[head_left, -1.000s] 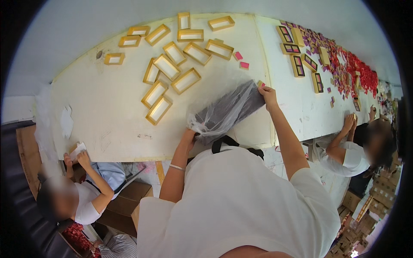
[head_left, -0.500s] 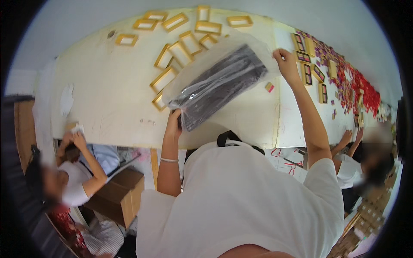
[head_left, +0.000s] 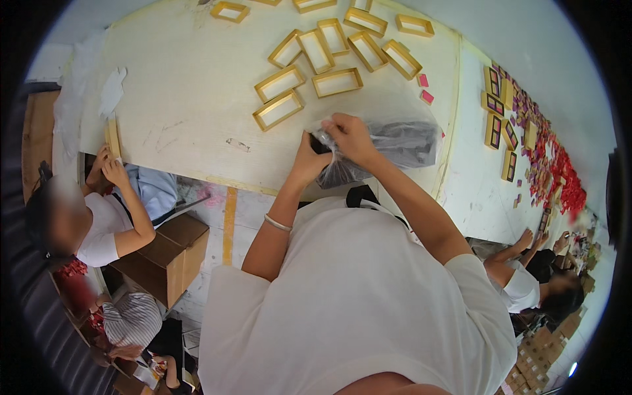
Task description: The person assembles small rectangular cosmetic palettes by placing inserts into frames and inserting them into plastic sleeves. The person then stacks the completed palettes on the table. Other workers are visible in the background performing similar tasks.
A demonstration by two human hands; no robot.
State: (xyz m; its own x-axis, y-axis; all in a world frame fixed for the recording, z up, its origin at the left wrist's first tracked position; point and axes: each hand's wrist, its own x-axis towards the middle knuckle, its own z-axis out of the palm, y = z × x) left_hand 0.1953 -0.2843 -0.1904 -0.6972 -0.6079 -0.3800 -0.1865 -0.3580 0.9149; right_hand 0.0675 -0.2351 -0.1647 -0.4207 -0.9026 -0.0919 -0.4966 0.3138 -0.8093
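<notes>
1. The biggest change is at the right hand (head_left: 349, 139): half a second ago it held film out at the bag's right end, and now it is beside the left hand at the bag's left end.
2. Its fingertips are pinched together on a fold of film.
3. The left hand (head_left: 311, 161) has stayed at that end, its fingers and thumb curled partly closed around bunched film and a dark edge.
4. The clear plastic bag (head_left: 382, 128), with its dark contents (head_left: 411, 143), lies over the near edge of the white table (head_left: 210, 79), toward the near right corner by the tape seam (head_left: 450, 141). Whether it rests on the surface is hard to tell.
5. The bag's right end is now free of both hands; handling seems to have passed from stretching the bag out to working at one end.
6. Beyond it, the gold rectangular box frames (head_left: 337, 93) spread toward the far edge, with small pink pieces (head_left: 426, 97) near the right edge.
</notes>
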